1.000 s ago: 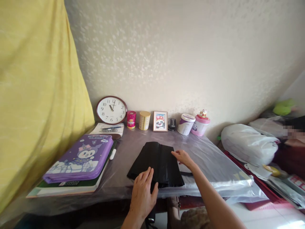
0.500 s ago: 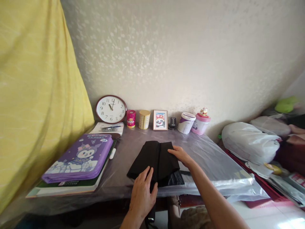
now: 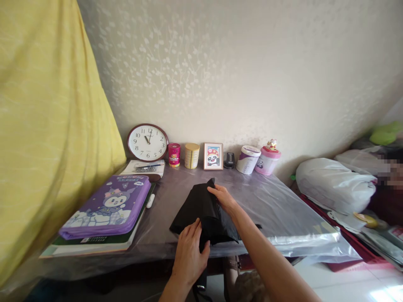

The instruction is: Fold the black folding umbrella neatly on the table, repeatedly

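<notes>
A black folded cloth-like bundle (image 3: pixel 201 207) lies on the plastic-covered table (image 3: pixel 277 205) near its front edge. My left hand (image 3: pixel 190 247) rests flat on the bundle's near end, fingers stretched out and pressing it down. My right hand (image 3: pixel 222 197) pinches the bundle's right flap near the far corner and holds it lifted over toward the middle. A black strap hangs from the bundle below the table edge.
A purple cartoon case (image 3: pixel 110 207) lies on books at the left. Along the wall stand a clock (image 3: pixel 147 142), two tins (image 3: pixel 182 155), a framed panda picture (image 3: pixel 213 156) and two tubs (image 3: pixel 258 159). A yellow curtain (image 3: pixel 47 126) hangs left; bags (image 3: pixel 333 184) and another person sit right.
My right hand has drawn the black bundle's right flap leftward, over the middle, so the bundle is now narrower. My left hand has stayed pressed on the near end.
</notes>
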`<state>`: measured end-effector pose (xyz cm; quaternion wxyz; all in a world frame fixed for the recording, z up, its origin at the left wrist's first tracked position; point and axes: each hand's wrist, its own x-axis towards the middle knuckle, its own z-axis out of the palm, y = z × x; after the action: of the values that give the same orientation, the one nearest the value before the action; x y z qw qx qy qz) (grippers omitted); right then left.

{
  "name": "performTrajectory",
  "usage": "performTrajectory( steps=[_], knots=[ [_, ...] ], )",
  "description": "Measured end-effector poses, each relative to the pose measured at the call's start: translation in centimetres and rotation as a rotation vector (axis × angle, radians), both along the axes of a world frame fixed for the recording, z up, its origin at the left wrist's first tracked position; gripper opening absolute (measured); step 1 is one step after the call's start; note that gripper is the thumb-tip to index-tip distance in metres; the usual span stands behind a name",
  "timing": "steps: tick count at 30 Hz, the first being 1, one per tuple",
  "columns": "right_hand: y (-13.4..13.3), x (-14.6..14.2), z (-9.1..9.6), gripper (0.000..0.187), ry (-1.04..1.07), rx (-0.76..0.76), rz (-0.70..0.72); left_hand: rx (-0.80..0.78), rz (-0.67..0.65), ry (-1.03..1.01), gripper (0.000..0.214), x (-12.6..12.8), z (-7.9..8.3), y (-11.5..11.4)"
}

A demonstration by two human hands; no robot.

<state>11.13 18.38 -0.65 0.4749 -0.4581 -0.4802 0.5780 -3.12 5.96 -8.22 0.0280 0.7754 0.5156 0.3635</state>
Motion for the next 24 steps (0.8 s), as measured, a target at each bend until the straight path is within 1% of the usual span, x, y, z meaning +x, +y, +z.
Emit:
performTrajectory(
  steps=[5, 9, 11, 13, 16, 19, 22, 24],
  knots=[
    [0.4, -1.4, -0.9, 0.023, 0.006, 0.013, 0.016, -0.048, 0.017, -0.002, 0.038, 0.1, 0.7, -0.3],
    [0.7, -2.1, -1.4, 0.019, -0.112, 0.047, 0.038, -0.046, 0.055, -0.033, 0.034, 0.2, 0.4, -0.3],
    [0.9, -2.2, -1.6, 0.016, -0.248, 0.093, 0.025, -0.033, 0.087, -0.046, 0.035, 0.3, 0.0, -0.3],
    [1.1, -2.4, -1.7, 0.014, -0.448, 0.165, -0.017, -0.021, 0.119, -0.064, 0.037, 0.4, -0.4, -0.3],
    [1.2, -2.5, -1.6, 0.015, -0.716, 0.261, -0.036, -0.019, 0.129, -0.101, 0.037, 0.5, -0.4, -0.4],
    [0.9, -2.8, -1.4, 0.022, -0.813, 0.294, 0.019, -0.005, 0.125, -0.114, 0.034, 0.5, 0.2, -0.6],
    [0.8, -3.2, -1.4, 0.033, -0.822, 0.306, 0.092, 0.039, 0.154, -0.106, 0.028, 0.4, 1.1, -0.9],
    [0.7, -3.4, -1.4, 0.036, -0.807, 0.303, 0.157, 0.091, 0.166, -0.088, 0.026, 0.3, 1.7, -1.0]
  ],
)
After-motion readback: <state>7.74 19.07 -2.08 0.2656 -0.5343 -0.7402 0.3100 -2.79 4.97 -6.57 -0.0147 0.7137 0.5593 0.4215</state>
